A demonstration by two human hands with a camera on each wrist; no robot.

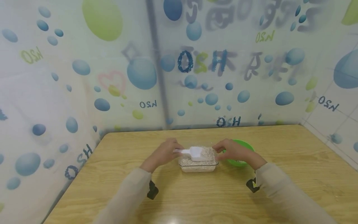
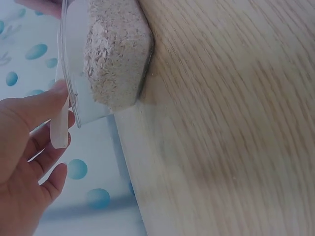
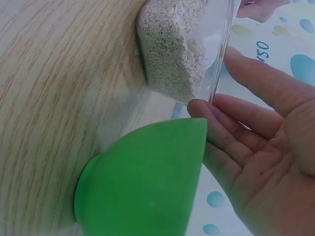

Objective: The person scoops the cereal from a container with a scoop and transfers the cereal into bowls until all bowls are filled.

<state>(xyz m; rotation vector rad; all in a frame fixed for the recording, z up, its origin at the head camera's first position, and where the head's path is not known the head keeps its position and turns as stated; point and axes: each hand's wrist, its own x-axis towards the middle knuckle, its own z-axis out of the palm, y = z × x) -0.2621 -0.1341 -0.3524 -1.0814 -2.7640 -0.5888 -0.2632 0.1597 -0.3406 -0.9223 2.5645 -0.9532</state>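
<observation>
A rectangular clear glass container (image 1: 199, 169) filled with pale, oat-like flakes (image 2: 114, 51) stands on the table. Over the flakes is a white scoop (image 1: 196, 153), its handle (image 2: 60, 129) projecting past the container's left rim. My left hand (image 1: 167, 151) pinches that handle between thumb and fingers. At the container's right end is my right hand (image 1: 231, 150), palm towards it. Its thumb and fingertips (image 3: 198, 107) are right at the glass rim, with the fingers only slightly bent. Just below those fingers in the right wrist view is a green bowl (image 3: 147, 182).
The green bowl stands close to the container's right side, partly behind my right forearm, with some contents at its bottom. Wood-grain table (image 1: 117, 174) extends around both. A bubble-patterned wall covering (image 1: 195, 102) rises at the table's back edge and along the sides.
</observation>
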